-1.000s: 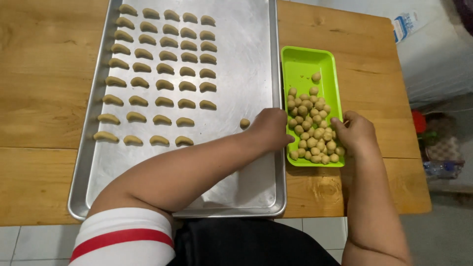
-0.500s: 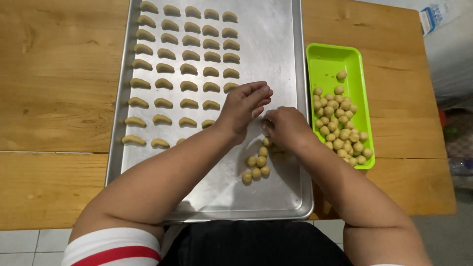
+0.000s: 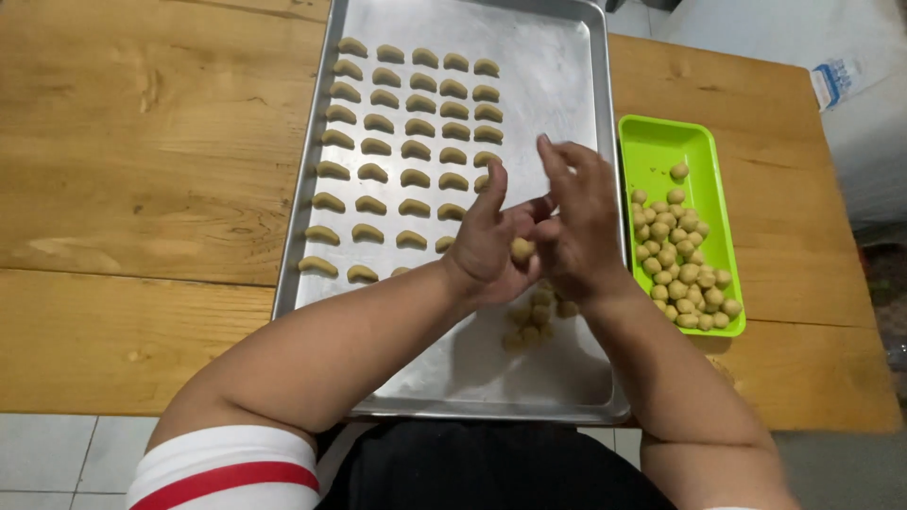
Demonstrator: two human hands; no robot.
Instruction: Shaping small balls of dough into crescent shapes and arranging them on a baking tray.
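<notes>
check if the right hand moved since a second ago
Yes. The right hand left the green tray and now sits over the baking sheet, pressed against the left hand around a dough ball.

- A wooden tabletop (image 3: 142, 189) of wide planks carries everything.
- A bright green rectangular tray (image 3: 661, 151) sits at the right, just beside the metal tray.
- Pale floor tiles (image 3: 57, 463) show below the tabletop's near edge.
- A white surface (image 3: 756, 38) lies beyond the far right corner.
</notes>
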